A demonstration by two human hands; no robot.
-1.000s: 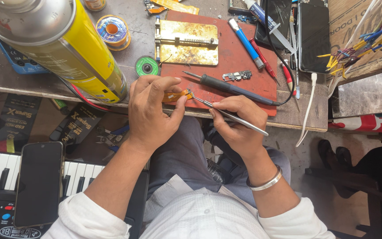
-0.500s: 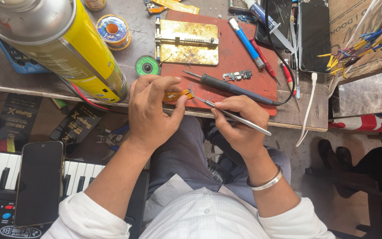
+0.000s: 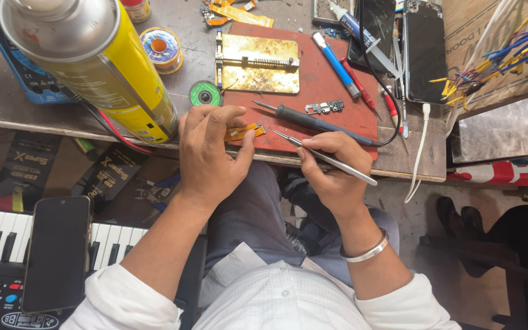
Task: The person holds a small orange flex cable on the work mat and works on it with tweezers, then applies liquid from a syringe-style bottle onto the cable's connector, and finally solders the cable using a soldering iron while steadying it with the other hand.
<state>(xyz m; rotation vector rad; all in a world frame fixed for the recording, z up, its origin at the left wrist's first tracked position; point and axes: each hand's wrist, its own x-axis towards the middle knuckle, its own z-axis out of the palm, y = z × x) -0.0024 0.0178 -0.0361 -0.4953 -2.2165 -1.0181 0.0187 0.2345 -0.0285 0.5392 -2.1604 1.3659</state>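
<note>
My left hand (image 3: pixel 212 150) presses a small orange flex cable (image 3: pixel 244 131) against the front edge of a red work mat (image 3: pixel 331 116). My right hand (image 3: pixel 331 174) grips metal tweezers (image 3: pixel 322 156) like a pen, their tip pointing at the cable from the right. A black soldering iron (image 3: pixel 313 121) lies on the mat just beyond the tweezers, with a small circuit part (image 3: pixel 325 107) beside it. A silver bangle circles my right wrist.
A big yellow spray can (image 3: pixel 93 64) stands at the left. A brass board holder (image 3: pixel 256 63), green and blue wire spools (image 3: pixel 205 93), pens and dark phones (image 3: pixel 424 52) lie on the bench. A phone (image 3: pixel 57 253) rests on a keyboard at lower left.
</note>
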